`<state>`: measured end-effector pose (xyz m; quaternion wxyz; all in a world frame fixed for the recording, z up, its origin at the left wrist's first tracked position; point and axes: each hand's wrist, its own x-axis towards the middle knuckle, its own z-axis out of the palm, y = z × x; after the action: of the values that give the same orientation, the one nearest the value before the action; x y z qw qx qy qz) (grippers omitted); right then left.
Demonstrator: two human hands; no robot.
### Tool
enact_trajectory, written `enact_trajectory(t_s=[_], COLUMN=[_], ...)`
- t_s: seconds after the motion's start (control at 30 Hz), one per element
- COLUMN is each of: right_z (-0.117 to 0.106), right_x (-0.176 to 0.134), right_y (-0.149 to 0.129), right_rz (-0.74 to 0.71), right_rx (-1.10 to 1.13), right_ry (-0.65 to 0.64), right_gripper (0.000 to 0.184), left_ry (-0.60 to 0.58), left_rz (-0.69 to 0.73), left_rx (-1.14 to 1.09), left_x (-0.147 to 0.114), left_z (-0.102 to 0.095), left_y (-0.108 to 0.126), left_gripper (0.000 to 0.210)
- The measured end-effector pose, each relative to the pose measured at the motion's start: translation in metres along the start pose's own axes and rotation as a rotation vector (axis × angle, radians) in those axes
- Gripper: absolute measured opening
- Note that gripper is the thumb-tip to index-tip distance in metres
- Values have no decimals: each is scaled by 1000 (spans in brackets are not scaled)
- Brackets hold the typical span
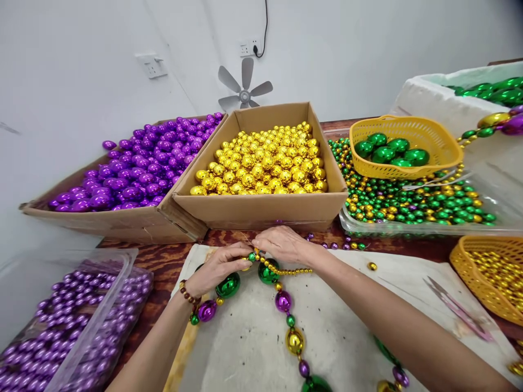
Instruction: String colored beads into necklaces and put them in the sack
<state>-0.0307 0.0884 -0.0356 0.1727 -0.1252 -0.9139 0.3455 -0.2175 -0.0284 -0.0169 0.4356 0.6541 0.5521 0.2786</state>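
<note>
My left hand (218,269), with a brown bead bracelet at its wrist, pinches a bead necklace (295,341) close to a small green bead. Right beside it, the closed fingers of my right hand (281,244) grip the same necklace where its ends meet; a fine thread shows above the fingertips. Large green, purple and gold balls alternate with small beads along the necklace. One side runs under my left wrist, the other down the white cloth (245,348). A short chain of small gold beads (292,271) extends from under my right hand.
Behind the cloth stand cardboard boxes of purple balls (134,169) and gold balls (265,160). A yellow basket (404,173) of green balls sits over a tray of mixed beads (408,204). Pink-handled snips (460,310) lie right. Purple bead strings (73,321) fill the left tub.
</note>
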Motion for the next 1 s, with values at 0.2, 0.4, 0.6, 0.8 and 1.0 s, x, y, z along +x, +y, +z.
enact_trajectory(t_s=[0.2, 0.4, 0.6, 0.8, 1.0], right_z=[-9, -19, -22, -24, -21], right_x=[0, -2, -2, 1, 2], right_y=[-4, -10, -15, -17, -12], right_rz=[-55, -67, -77, -110, -172], right_rx=[-213, -426, -465, -519, -595], right_ry=[-42, -101, -134, -142, -108], right_gripper=[41, 42, 42, 45, 43], left_ry=[-39, -65, -69, -67, -78], left_rz=[11, -4, -23, -41, -31], left_rx=[-32, -45, -37, -27, -23], left_x=[1, 1, 1, 1, 3], left_z=[0, -1, -1, -1, 0], left_y=[-2, -3, -6, -12, -11], left_gripper=[26, 24, 27, 27, 28])
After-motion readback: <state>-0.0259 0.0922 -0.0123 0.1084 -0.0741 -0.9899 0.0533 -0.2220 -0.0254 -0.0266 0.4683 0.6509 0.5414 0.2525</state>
